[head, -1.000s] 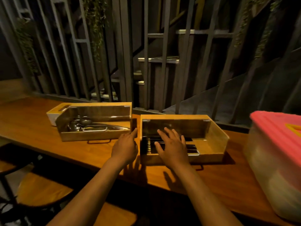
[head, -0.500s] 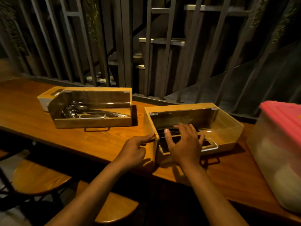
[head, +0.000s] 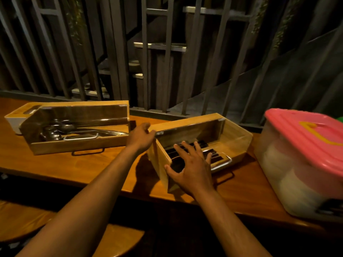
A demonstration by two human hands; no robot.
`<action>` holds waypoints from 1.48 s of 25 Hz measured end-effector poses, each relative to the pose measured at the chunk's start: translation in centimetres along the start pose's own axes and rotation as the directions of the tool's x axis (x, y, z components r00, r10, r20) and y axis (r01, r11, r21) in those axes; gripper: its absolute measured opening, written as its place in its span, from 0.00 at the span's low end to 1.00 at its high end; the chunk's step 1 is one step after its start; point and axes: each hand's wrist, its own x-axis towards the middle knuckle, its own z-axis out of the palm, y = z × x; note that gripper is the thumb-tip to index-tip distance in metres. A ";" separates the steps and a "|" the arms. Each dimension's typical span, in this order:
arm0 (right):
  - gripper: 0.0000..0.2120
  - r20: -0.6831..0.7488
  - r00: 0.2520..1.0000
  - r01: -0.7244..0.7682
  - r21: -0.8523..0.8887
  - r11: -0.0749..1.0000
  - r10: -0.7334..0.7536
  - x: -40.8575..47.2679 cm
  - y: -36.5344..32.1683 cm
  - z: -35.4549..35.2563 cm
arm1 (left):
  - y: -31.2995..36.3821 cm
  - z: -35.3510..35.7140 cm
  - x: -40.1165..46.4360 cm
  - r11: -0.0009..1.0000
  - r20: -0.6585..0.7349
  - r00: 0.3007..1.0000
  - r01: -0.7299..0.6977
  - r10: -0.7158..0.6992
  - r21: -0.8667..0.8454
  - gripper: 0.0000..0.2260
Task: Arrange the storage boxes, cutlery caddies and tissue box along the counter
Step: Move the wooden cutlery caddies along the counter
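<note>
Two hands on the right-hand cutlery caddy, which sits skewed on the wooden surface.

Head view: the right cutlery caddy [head: 233, 145], a wooden box with a clear front and dark-handled cutlery inside, lies at an angle near the middle of the surface [head: 55, 166], its left end turned toward the near edge. The left hand [head: 142, 137] has its grip closed on the caddy's far left corner, fingers over the top edge. The right hand [head: 193, 164] lies open, fingers spread flat over the caddy's near left part, holding nothing. To the left, apart from it, the left cutlery caddy [head: 78, 143] holds metal spoons, with a white tissue box [head: 13, 120] just behind its left end. On the right stands a clear storage box [head: 297, 173] with a pink lid [head: 304, 134].
</note>
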 end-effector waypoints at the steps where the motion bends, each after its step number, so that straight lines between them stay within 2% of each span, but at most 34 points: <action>1: 0.34 -0.002 1.000 0.015 0.019 1.000 -0.015 -0.6 0.8 -0.5 | -0.2 0.3 -0.6 1.000 -0.029 1.000 0.002 -0.002 0.017 0.24; 5: 0.34 0.033 0.997 0.059 0.146 0.988 -0.064 -3.2 4.7 -3.3 | 0.4 1.7 -3.9 1.000 -0.061 0.998 -0.002 0.002 -0.012 0.25; 8: 0.34 0.080 0.992 0.077 0.196 0.978 -0.094 -5.0 8.2 -5.7 | 2.2 3.4 -7.8 0.998 -0.094 0.995 0.029 -0.034 -0.054 0.18; 11: 0.33 0.090 0.995 0.031 0.217 0.976 -0.052 -7.1 11.4 -8.0 | 4.8 5.6 -12.0 0.986 -0.078 0.993 0.078 -0.090 -0.144 0.19; 15: 0.31 0.015 1.000 -0.028 0.236 0.971 0.025 -9.9 15.1 -10.1 | 7.7 9.3 -16.4 0.971 -0.067 0.992 0.092 -0.109 -0.221 0.24; 21: 0.31 -0.008 0.999 -0.048 0.221 0.974 0.051 -11.3 18.1 -11.5 | 10.1 12.5 -20.8 0.985 -0.185 0.982 0.011 -0.044 -0.175 0.25; 26: 0.31 -0.025 0.998 -0.051 0.214 0.976 0.058 -11.2 19.6 -12.0 | 11.8 14.0 -22.9 0.988 -0.240 0.969 0.023 -0.060 -0.152 0.25; 30: 0.31 0.025 0.997 -0.071 0.221 0.973 0.067 -10.7 19.8 -12.4 | 12.7 14.4 -22.7 0.986 -0.237 0.967 0.051 -0.088 -0.156 0.26; 37: 0.36 0.052 0.995 -0.088 0.202 0.975 0.079 -10.1 20.1 -12.3 | 12.9 14.5 -21.7 0.992 -0.190 0.978 0.063 -0.084 -0.112 0.28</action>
